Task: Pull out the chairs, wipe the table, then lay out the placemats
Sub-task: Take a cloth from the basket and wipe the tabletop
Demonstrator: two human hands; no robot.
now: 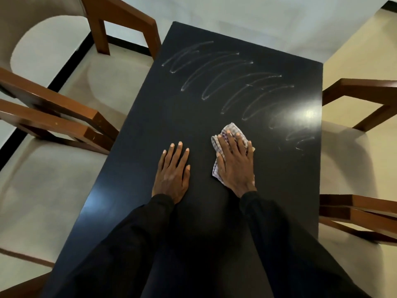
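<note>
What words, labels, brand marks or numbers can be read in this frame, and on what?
None readable. The black table bears only zigzag wipe streaks; the checked cloth under the right hand shows only its woven pattern; the wooden chairs carry no visible label.

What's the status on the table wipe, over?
Left hand flat on table, open. Right hand pressing checked cloth flat. Wipe streaks across far half. Nothing in the way.

Black table bears a checked cloth and pale curved streaks.
</note>
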